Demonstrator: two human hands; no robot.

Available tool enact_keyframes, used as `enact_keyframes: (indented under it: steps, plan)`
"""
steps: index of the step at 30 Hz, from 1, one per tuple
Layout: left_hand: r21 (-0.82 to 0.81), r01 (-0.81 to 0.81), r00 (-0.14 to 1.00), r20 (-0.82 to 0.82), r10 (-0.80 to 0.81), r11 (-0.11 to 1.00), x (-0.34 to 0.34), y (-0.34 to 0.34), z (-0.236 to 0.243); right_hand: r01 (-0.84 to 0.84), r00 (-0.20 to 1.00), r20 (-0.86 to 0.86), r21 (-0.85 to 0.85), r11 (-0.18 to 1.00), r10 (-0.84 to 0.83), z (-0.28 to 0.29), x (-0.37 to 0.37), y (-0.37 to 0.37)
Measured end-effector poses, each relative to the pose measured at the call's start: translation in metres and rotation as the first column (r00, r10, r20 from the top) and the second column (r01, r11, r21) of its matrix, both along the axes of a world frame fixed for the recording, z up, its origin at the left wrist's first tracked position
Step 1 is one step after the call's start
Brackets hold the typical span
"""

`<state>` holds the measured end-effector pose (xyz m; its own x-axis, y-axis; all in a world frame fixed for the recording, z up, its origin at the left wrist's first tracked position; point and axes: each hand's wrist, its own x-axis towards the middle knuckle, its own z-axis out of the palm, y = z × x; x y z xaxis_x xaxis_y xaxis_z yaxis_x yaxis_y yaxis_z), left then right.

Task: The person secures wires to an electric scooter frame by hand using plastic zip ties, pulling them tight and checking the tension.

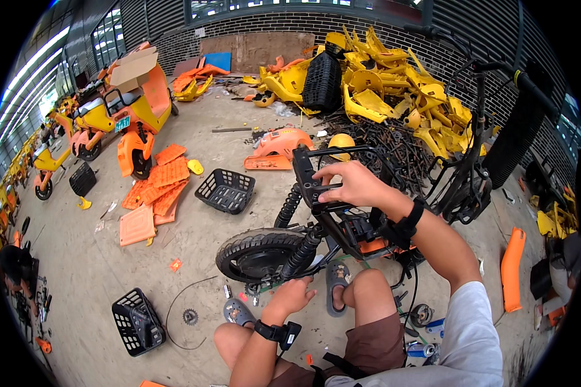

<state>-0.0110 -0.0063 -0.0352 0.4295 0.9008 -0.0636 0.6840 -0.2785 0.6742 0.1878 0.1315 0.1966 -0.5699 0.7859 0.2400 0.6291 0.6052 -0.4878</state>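
While we sat over the stripped scooter frame [334, 231], it stood above and to the right of the rear wheel [258, 261], joined to it by shock absorbers [300, 255]. Our right hand [350, 185] was on the tail bracket [301, 171], up and right of the wheel: thumb and fingers apart, tips at the metal; we couldn't tell if it bore down or just rested. Our left hand [292, 297] looked empty, fingers loosely spread, just below the wheel's right side; contact with the near shock unclear.

Handling, our read: heavy, metal-looking tubes plus a fat tyre and hub. Stiff along the tubes, springy at the shocks, so we expected the tail to bob under load. The wheel could roll, and the handlebar [537, 95], far up to the wheel's right, could swing and tip the balance. Tubes looked smooth, maybe greasy, so slippery for bare skin. Frame itself hard to hurt; the dark parts packed inside it, right of the wheel, we rated fragile.

Grip: we favoured the tail bracket or top rail [342, 153] above the wheel, other hand on the main tube right of it. Coils were a pinch risk, and our grey shoes [337, 287] sat below and right of the wheel, so no dropping it
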Motion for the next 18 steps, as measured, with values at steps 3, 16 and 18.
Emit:
enact_keyframes:
  steps: [3, 16, 18]
  plan:
    - [0.006, 0.002, 1.000, 0.003, -0.002, 1.000, 0.000, 0.000, 0.001, 0.018, 1.000, 0.022, -0.017, 1.000, -0.017, -0.002, -0.003, -0.001]
    - [0.009, 0.002, 1.000, -0.008, -0.002, 1.000, 0.001, 0.000, -0.004, -0.114, 0.981, -0.166, -0.067, 0.991, 0.102, -0.011, 0.006, 0.009]
    - [0.012, 0.003, 1.000, -0.007, -0.003, 1.000, 0.001, 0.000, -0.002, -0.116, 0.988, -0.098, 0.019, 0.993, 0.117, -0.007, 0.006, 0.005]
